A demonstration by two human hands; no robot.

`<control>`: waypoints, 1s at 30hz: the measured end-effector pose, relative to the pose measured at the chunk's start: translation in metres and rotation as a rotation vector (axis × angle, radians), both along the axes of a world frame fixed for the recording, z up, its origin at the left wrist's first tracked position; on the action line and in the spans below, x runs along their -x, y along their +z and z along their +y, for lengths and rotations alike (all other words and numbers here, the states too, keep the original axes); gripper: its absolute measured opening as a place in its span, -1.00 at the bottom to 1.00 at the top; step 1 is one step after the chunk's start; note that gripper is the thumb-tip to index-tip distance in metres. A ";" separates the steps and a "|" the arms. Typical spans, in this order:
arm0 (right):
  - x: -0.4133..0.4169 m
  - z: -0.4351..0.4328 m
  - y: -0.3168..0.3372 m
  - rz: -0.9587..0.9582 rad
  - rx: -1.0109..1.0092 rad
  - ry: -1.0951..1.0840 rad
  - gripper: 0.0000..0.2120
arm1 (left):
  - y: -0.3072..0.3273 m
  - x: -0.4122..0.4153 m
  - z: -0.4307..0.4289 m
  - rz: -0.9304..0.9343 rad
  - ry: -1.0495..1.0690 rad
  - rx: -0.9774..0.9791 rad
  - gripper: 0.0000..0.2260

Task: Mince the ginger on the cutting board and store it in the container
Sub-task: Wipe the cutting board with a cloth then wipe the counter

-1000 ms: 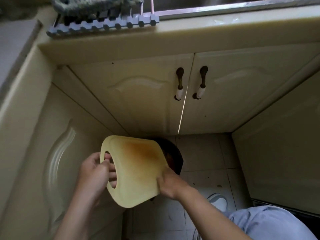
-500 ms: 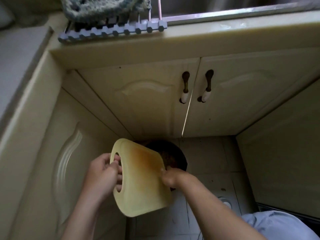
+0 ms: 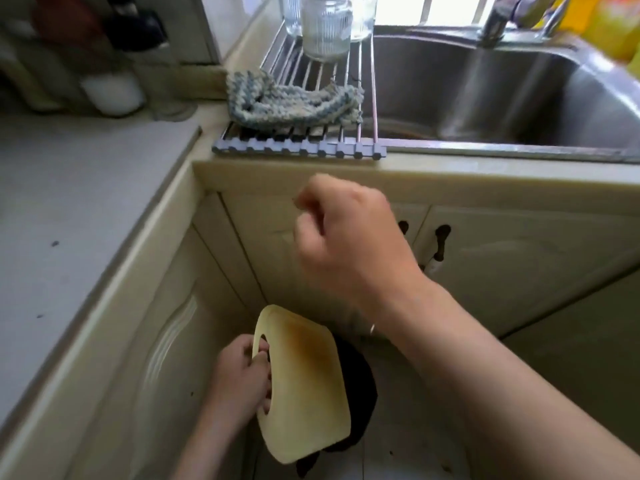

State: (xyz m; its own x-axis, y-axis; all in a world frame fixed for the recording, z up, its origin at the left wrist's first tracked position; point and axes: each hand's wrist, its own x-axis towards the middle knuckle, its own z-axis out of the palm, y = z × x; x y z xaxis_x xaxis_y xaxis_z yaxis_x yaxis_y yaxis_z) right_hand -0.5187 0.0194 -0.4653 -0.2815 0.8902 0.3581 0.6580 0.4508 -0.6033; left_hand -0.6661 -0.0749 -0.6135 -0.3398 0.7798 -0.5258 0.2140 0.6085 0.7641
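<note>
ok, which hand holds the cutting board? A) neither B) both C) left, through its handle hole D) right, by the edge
C: the left hand grips the cutting board, fingers through its handle hole; the right hand is up by the cabinet, apart from it.

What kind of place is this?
Most likely a home kitchen: a stainless steel sink set in the counter, a drying rack over it holding a glass jar, cream cabinet doors below, and a cutting board gripped by the left hand.
</note>
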 end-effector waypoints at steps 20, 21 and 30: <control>0.011 0.031 0.015 0.357 -0.502 -0.169 -0.85 | -0.004 0.005 0.000 -0.010 0.051 -0.055 -0.80; 0.007 0.001 -0.007 0.401 -0.441 -0.135 -0.83 | -0.008 0.007 0.000 0.010 0.058 -0.059 -0.77; 0.036 -0.111 -0.173 0.270 0.417 0.017 -0.54 | -0.014 0.006 -0.012 0.025 0.118 -0.245 -0.79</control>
